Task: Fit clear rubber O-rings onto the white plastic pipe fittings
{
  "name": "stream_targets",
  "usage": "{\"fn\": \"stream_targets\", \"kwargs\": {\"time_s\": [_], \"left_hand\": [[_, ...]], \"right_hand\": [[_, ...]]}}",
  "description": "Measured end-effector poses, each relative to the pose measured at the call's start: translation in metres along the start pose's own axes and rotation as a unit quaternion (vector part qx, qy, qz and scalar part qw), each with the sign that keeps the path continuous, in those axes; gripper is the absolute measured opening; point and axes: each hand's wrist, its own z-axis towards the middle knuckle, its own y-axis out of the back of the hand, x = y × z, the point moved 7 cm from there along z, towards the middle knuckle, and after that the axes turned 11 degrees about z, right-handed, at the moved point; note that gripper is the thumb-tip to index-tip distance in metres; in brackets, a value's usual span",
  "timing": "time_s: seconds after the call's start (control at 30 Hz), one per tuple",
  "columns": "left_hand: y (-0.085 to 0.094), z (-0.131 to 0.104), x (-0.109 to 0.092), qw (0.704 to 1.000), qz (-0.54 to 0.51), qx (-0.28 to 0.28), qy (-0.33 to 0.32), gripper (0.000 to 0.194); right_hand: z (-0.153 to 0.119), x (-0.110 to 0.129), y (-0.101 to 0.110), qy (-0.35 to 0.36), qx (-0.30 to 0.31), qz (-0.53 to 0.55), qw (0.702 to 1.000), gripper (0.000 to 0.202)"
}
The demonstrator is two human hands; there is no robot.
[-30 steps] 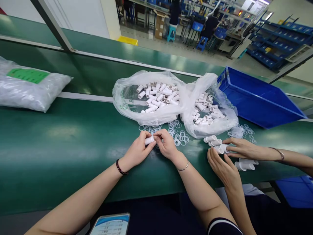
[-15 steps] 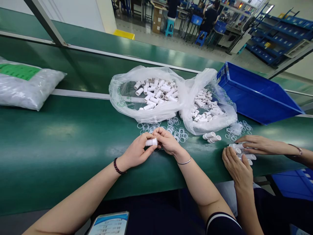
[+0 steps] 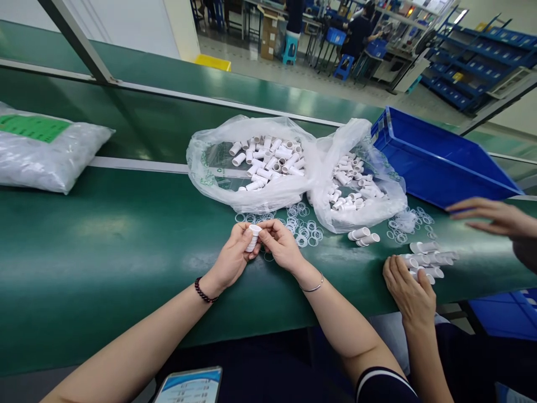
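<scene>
A short white ribbed plastic pipe fitting is held nearly upright, its open end toward me. My left hand is closed around its side. The thumb and fingers of my right hand pinch it near the rim; whether a ring is between them I cannot tell. Just beyond my hands lie many loose clear rings on the green work surface. Behind the rings, an open plastic bag holds many white fittings. To my right, a few white fittings lie together.
A second open bag of fittings adjoins the first, with a blue bin behind right. A co-worker's hand rests by a cluster of fittings; their other hand is raised. A filled bag lies left.
The fitting in my hands has turned from lying sideways to nearly upright, and my grip has shifted. The co-worker's far hand has lifted off their fittings toward the right.
</scene>
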Motion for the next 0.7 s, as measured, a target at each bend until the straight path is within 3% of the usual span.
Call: {"fn": "stream_targets", "kwargs": {"time_s": [0.13,0.2,0.27,0.33,0.43,0.47,0.5,0.57,0.7], "left_hand": [[0.002,-0.001,-0.001,1.0,0.013,-0.003,0.009,0.04],[0.002,-0.002,-0.002,1.0,0.023,0.001,0.013,0.038],[0.001,-0.003,-0.003,0.999,0.042,0.004,0.018,0.038],[0.001,-0.004,-0.003,0.997,0.07,0.006,0.022,0.039],[0.001,-0.005,-0.002,0.993,0.114,0.008,0.025,0.041],[0.001,-0.005,-0.002,0.992,0.127,0.009,0.024,0.041],[0.001,-0.006,-0.001,0.99,0.137,0.01,0.024,0.04],[0.002,-0.005,0.0,0.988,0.153,0.009,0.02,0.038],[0.003,-0.005,0.0,0.986,0.164,0.007,0.01,0.038]], "right_hand": [[0.008,0.025,0.016,0.092,-0.029,-0.147,0.985,0.032],[0.014,0.047,0.04,0.142,-0.097,-0.255,0.952,0.032],[0.009,0.067,0.077,0.138,-0.193,-0.339,0.91,0.034],[-0.019,0.082,0.12,0.093,-0.268,-0.38,0.88,0.037],[-0.099,0.091,0.182,0.058,-0.303,-0.38,0.872,0.046],[-0.129,0.088,0.203,0.036,-0.31,-0.368,0.876,0.055],[-0.155,0.076,0.223,-0.01,-0.299,-0.308,0.903,0.064],[-0.195,0.054,0.257,-0.075,-0.317,-0.193,0.926,0.07],[-0.209,0.035,0.28,-0.1,-0.309,-0.13,0.937,0.067]]}}
